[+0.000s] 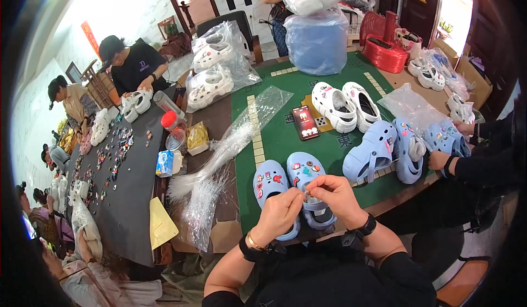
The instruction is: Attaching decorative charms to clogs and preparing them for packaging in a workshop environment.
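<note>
A pair of light blue clogs stands toe-away at the near edge of the green mat: the left clog and the right clog, both dotted with colourful charms. Over the right clog, my left hand and my right hand meet with pinched fingertips. Whatever lies between the fingers is too small to make out. Beyond the right hand are another blue clog on its side and a blue clog beside it. Thin transparent plastic strands lie left of my pair, partly in a plastic sleeve.
White clogs and a phone rest mid-mat. A co-worker's hand touches blue clogs at the right. A red-lidded jar, a small blue box and yellow paper sit left. Other people handle clogs along the dark table.
</note>
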The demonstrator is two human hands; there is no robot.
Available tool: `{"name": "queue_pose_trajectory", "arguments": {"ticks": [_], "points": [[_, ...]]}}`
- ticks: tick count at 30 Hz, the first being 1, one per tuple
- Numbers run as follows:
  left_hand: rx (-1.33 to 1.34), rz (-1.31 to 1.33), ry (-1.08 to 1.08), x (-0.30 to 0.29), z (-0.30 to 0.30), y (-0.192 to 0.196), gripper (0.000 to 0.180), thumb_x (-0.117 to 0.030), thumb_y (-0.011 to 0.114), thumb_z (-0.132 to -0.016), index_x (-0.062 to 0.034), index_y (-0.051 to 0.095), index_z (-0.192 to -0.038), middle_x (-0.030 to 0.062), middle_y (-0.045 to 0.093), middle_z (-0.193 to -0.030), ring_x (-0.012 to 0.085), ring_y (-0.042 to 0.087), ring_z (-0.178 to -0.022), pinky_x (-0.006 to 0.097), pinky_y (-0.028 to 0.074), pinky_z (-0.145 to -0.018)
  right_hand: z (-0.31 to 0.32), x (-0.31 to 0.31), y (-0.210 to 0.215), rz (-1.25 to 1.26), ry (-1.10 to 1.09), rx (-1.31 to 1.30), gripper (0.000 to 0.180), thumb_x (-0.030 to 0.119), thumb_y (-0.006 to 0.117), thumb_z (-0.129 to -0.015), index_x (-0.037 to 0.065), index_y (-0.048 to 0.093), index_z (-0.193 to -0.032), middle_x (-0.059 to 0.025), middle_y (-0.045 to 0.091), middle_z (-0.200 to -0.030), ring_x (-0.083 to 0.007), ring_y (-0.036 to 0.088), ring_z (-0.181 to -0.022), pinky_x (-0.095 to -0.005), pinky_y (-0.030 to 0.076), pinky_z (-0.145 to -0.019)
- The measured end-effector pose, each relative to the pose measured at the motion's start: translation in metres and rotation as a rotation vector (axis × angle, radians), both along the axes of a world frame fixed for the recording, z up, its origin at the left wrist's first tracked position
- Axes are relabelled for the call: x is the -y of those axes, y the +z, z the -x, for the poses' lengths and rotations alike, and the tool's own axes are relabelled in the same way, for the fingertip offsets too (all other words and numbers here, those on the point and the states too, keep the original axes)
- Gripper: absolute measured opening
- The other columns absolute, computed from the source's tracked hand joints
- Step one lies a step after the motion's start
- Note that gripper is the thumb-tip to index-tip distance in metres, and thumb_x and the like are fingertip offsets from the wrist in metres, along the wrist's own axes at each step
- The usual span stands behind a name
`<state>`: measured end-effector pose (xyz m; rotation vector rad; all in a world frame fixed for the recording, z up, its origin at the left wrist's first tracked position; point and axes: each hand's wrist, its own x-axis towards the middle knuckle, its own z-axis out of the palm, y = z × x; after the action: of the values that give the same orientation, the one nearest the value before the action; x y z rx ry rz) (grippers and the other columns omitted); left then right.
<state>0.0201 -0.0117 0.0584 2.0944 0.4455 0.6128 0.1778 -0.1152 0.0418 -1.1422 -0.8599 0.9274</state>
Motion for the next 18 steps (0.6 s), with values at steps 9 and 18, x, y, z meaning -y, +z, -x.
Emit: {"name": "queue_pose_trajectory", "arguments": {"ticks": [9, 18], "points": [[0.157, 0.043, 0.1, 0.005, -0.003, -0.008, 0.003, -0.003, 0.064, -0.088, -0.0025, 0.062, -0.089, 0.0, 0.051, -0.06, 0.0047, 0.045, -0.053, 0.023, 0.036, -0.048, 0.006, -0.002, -0.005, 0.022, -0.023, -0.062, 0.008, 0.004, 0.066, -0.088, 0.0, 0.066, -0.095, 0.0006, 0.066, -0.087, -0.0063, 0.06, -0.082, -0.0226, 0.049, -0.076], [0.18, 0.014, 0.125, 0.006, -0.004, -0.012, 0.002, -0.003, 0.064, -0.086, -0.0029, 0.063, -0.088, 0.0003, 0.051, -0.06, 0.0056, 0.045, -0.052, 0.024, 0.036, -0.048, 0.008, -0.001, -0.009, 0.057, -0.035, 0.168, 0.008, 0.007, 0.067, -0.085, 0.002, 0.063, -0.091, 0.002, 0.064, -0.083, -0.0051, 0.057, -0.078, -0.0231, 0.048, -0.073]]}}
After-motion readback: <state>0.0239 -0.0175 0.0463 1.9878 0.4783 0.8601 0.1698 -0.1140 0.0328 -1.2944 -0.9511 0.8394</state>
